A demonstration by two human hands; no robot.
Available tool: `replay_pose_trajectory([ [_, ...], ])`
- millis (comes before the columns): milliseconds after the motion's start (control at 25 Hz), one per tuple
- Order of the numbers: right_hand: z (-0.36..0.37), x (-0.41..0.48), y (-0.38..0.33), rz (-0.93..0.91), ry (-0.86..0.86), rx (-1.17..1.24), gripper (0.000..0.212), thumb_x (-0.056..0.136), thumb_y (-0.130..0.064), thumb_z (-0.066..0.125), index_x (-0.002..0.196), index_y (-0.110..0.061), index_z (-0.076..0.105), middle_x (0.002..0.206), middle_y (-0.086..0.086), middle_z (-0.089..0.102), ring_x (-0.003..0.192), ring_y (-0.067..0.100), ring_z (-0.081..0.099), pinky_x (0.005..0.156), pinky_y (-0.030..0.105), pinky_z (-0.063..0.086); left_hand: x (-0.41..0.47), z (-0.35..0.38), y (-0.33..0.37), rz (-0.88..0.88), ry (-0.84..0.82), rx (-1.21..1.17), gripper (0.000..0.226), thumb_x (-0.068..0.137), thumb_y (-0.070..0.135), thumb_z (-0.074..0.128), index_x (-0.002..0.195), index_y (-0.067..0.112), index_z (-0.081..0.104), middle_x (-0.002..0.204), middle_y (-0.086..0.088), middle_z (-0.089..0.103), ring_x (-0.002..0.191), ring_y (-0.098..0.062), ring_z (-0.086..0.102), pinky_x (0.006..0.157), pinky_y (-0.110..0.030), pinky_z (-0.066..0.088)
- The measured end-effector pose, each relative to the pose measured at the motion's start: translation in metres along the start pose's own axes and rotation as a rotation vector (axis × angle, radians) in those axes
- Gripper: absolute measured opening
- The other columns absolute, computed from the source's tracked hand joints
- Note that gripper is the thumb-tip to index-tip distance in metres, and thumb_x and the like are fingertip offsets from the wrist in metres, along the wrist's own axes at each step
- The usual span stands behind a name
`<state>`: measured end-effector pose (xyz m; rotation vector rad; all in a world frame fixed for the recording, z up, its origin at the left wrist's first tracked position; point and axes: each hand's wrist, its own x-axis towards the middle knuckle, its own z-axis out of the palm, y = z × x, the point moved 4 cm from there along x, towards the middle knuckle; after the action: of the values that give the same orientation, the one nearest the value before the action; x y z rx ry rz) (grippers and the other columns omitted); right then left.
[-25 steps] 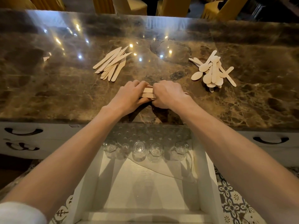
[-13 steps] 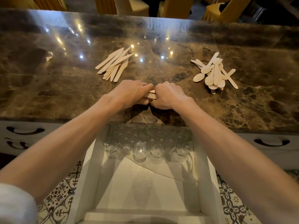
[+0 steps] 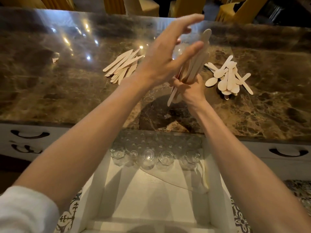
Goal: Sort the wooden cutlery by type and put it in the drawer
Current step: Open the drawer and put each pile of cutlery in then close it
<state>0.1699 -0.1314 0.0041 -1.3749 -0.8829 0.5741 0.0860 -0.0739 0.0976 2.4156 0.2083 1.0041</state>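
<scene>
Above the brown marble counter (image 3: 50,98), item one: a bundle of pale flat wooden cutlery pieces (image 3: 196,63), which half a second ago lay level on the stone between both fists and now stands near upright, lifted clear. We log its type as undetermined; only rounded handle ends show at the top and bottom, and blur hides the rest. Our right hand (image 3: 190,89) is closed around the lower part of the bundle, a few ends poking out beneath. Our left hand (image 3: 165,58) is spread, fingers extended, palm against the bundle's side, apparently patting the pieces flush. We judge this group gathered and squared, ready to go down into storage. Item two: a fanned heap of tapered wooden knives (image 3: 123,65), resting left of the hands. Item three: a heap of round-bowled wooden spoons (image 3: 227,76), resting right of the hands, well apart from the knives. Item four: an open white wooden drawer (image 3: 151,190) below the counter edge, a row of small clear glass jars (image 3: 156,158) at its back, no cutlery in it yet.
</scene>
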Motion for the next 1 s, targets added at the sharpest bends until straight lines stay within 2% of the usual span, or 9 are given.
replay_pose_trajectory([
  [120, 0.004, -0.003, 0.008, -0.003, -0.012, -0.114, 0.012, 0.07, -0.009, 0.064, 0.06, -0.013, 0.059, 0.051, -0.012, 0.061, 0.049, 0.0, 0.056, 0.047, 0.02, 0.047, -0.001, 0.021, -0.001, 0.04, -0.05, 0.073, 0.035, 0.095, 0.026, 0.049, 0.121, 0.003, 0.053, 0.119, -0.01, 0.057, 0.097, -0.017, 0.059, 0.085, -0.029, 0.049],
  [240, 0.006, -0.004, 0.012, 0.008, -0.053, -0.186, 0.015, 0.066, -0.016, 0.057, 0.053, -0.013, 0.051, 0.05, -0.003, 0.054, 0.042, 0.0, 0.049, 0.041, 0.017, 0.039, -0.017, 0.027, -0.007, 0.049, 0.024, 0.037, 0.034, 0.096, 0.016, 0.048, 0.125, -0.001, 0.05, 0.102, -0.007, 0.062, 0.078, -0.015, 0.06, 0.071, -0.028, 0.05],
  [360, 0.011, -0.002, 0.012, -0.038, -0.114, -0.18, 0.023, 0.073, -0.006, 0.059, 0.056, -0.019, 0.05, 0.05, -0.008, 0.052, 0.044, -0.004, 0.048, 0.042, 0.011, 0.036, -0.022, 0.022, -0.002, 0.16, 0.168, 0.049, 0.041, 0.094, 0.013, 0.05, 0.13, -0.002, 0.042, 0.113, -0.012, 0.057, 0.075, -0.014, 0.057, 0.059, -0.022, 0.049],
  [480, 0.015, -0.001, 0.016, -0.044, -0.139, -0.136, 0.04, 0.075, 0.007, 0.063, 0.054, -0.023, 0.046, 0.04, -0.017, 0.051, 0.041, -0.005, 0.045, 0.042, 0.007, 0.032, -0.019, 0.019, -0.006, 0.195, 0.193, 0.135, 0.031, 0.094, 0.015, 0.048, 0.122, 0.002, 0.054, 0.12, -0.015, 0.055, 0.093, -0.017, 0.061, 0.064, -0.026, 0.054],
  [560, 0.016, -0.002, 0.019, -0.036, -0.116, -0.136, 0.045, 0.075, 0.008, 0.064, 0.052, -0.023, 0.042, 0.036, -0.02, 0.048, 0.037, -0.005, 0.043, 0.041, 0.006, 0.03, -0.02, 0.02, -0.009, 0.165, 0.153, 0.203, 0.027, 0.096, 0.016, 0.047, 0.111, 0.004, 0.064, 0.117, -0.014, 0.059, 0.089, -0.018, 0.062, 0.065, -0.032, 0.054],
  [720, 0.016, -0.001, 0.021, -0.032, -0.089, -0.135, 0.035, 0.076, 0.003, 0.069, 0.058, -0.02, 0.05, 0.042, -0.022, 0.056, 0.042, -0.007, 0.052, 0.042, 0.006, 0.035, -0.016, 0.017, -0.007, 0.124, 0.148, 0.254, 0.036, 0.097, 0.018, 0.044, 0.129, 0.002, 0.05, 0.107, -0.007, 0.065, 0.082, -0.011, 0.061, 0.063, -0.022, 0.05],
  [800, 0.015, -0.001, 0.022, -0.032, -0.073, -0.127, 0.032, 0.076, 0.001, 0.07, 0.061, -0.02, 0.052, 0.045, -0.023, 0.058, 0.044, -0.007, 0.054, 0.043, 0.006, 0.037, -0.016, 0.017, -0.012, 0.076, 0.093, 0.328, 0.031, 0.099, 0.023, 0.039, 0.114, 0.011, 0.063, 0.101, -0.005, 0.067, 0.088, -0.012, 0.059, 0.069, -0.022, 0.048],
  [880, 0.015, -0.002, 0.023, -0.032, -0.04, -0.15, 0.03, 0.077, 0.0, 0.07, 0.063, -0.02, 0.053, 0.047, -0.019, 0.059, 0.046, -0.007, 0.054, 0.043, 0.007, 0.037, -0.016, 0.018, -0.017, 0.02, 0.019, 0.342, 0.038, 0.1, 0.029, 0.035, 0.095, 0.014, 0.071, 0.092, -0.001, 0.069, 0.083, -0.008, 0.056, 0.07, -0.012, 0.04],
  [1000, 0.016, -0.001, 0.02, -0.084, -0.004, -0.199, 0.017, 0.076, -0.002, 0.07, 0.068, -0.009, 0.056, 0.059, -0.013, 0.057, 0.052, -0.01, 0.055, 0.048, 0.006, 0.04, -0.009, 0.016, -0.015, -0.023, -0.086, 0.32, 0.047, 0.099, 0.042, 0.028, 0.107, 0.017, 0.067, 0.103, 0.0, 0.07, 0.09, -0.006, 0.059, 0.072, -0.004, 0.033],
])
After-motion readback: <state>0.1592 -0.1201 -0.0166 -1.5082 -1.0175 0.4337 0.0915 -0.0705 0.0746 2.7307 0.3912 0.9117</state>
